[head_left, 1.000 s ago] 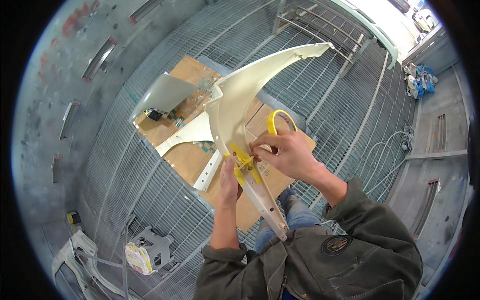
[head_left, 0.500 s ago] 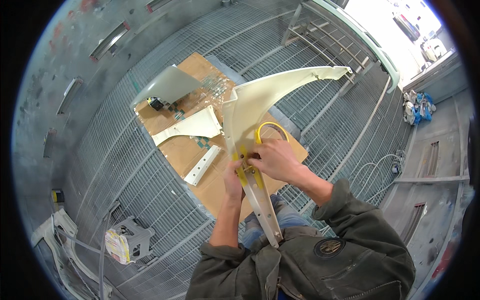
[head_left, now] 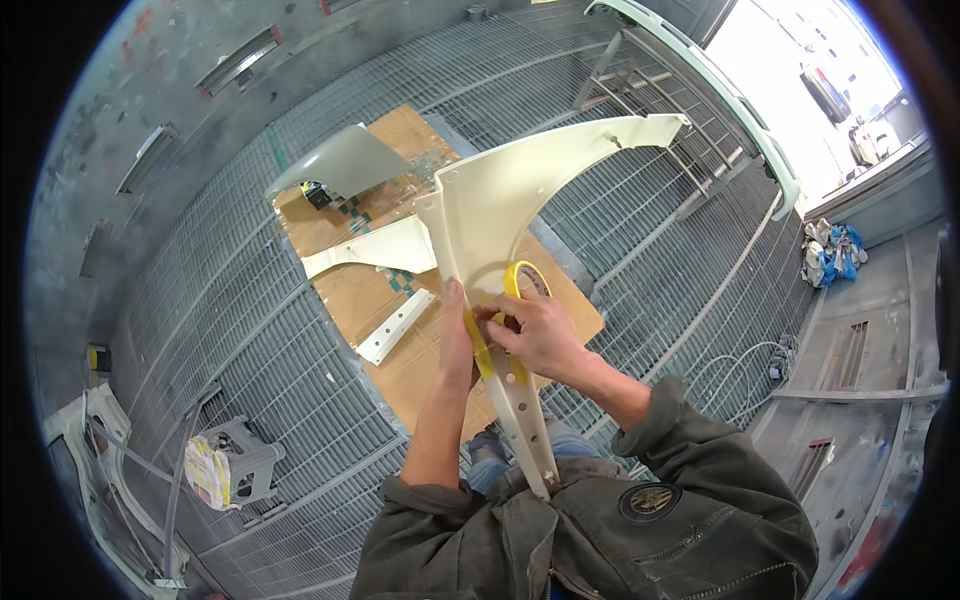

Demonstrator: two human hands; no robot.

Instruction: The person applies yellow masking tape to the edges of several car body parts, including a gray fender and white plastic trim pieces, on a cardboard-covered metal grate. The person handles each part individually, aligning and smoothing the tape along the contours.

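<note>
A cream car fender (head_left: 500, 190) stands tilted up in front of me, its narrow holed end (head_left: 520, 410) against my jacket. My left hand (head_left: 457, 345) grips its left edge, thumb pointing up along the panel. My right hand (head_left: 545, 335) holds a roll of yellow masking tape (head_left: 513, 274) at the fender's inner side. Its fingertips are bent in at the panel, and the roll partly hides behind the hand. Yellow tape (head_left: 482, 352) runs along the flange beside my left hand; where the strip ends is hidden by my fingers.
Cardboard (head_left: 400, 330) on the grated floor (head_left: 250, 290) bears a grey-green curved panel (head_left: 345, 165), a cream panel (head_left: 385, 248) and a holed strip (head_left: 396, 327). A grey stool (head_left: 245, 460) stands at left. A metal rack (head_left: 650, 90), hose (head_left: 740, 370) and crumpled rags (head_left: 832, 252) lie right.
My left hand has shifted up the flange, its thumb now extended. The right hand has turned with the tape roll, which shows narrower. The fender's upper part has moved slightly left.
</note>
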